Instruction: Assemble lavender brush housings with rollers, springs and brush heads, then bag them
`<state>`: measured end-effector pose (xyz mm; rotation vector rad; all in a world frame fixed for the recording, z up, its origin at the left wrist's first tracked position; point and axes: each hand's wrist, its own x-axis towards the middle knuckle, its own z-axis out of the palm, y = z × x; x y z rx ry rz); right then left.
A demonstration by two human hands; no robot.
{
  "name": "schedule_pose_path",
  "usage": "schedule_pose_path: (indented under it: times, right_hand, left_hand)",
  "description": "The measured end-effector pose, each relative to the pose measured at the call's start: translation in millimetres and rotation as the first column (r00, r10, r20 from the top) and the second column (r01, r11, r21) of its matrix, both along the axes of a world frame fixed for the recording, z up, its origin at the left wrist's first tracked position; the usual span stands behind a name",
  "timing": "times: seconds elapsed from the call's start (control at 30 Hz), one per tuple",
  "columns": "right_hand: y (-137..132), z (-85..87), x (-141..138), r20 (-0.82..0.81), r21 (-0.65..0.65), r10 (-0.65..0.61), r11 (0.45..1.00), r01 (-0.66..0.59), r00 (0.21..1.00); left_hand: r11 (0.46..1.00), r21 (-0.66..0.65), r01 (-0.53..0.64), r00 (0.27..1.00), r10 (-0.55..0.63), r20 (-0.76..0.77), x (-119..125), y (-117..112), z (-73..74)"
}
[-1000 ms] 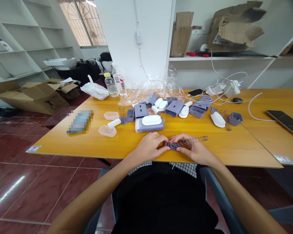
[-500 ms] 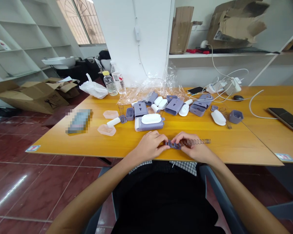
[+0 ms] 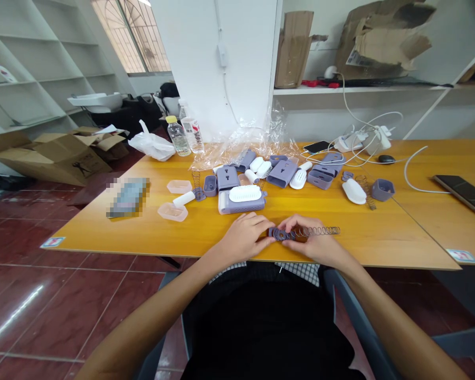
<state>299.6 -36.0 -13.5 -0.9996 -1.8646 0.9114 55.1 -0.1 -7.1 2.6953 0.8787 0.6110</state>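
Just above the near edge of the yellow wooden table (image 3: 150, 237), the left hand (image 3: 243, 237) sat closed, its fingers pinching a small grey plastic part (image 3: 279, 234), with a grey box topped by a white brush (image 3: 241, 201) lying ahead of it. A metal coil spring (image 3: 319, 231) ran rightward from the part, past the right hand (image 3: 316, 244), whose fingertips pressed together on the part's other side.
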Motion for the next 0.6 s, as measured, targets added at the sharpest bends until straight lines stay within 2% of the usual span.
schedule_pose_path:
  times: [0.27, 0.4, 0.6]
  right_hand:
    - [-1.3, -6.5, 2.2, 0.022, 0.108, -0.096, 0.990, 0.093, 0.995]
    - [-2.0, -2.1, -1.1, 0.111, 0.087, -0.079, 0.994, 0.069, 0.991]
    - [2.4, 1.9, -1.3, 0.113, 0.014, -0.066, 0.998, 0.065, 0.991]
  left_hand:
    - [1.000, -0.004, -0.026, 1.000, 0.026, 0.012, 1.2, 0.6, -1.2]
    - [0.999, -0.014, -0.033, 0.999, 0.033, 0.025, 1.8, 0.0, 0.6]
    - [0.999, -0.041, 0.001, 0.999, 0.001, 0.042, 1.5, 0.0, 3.4]
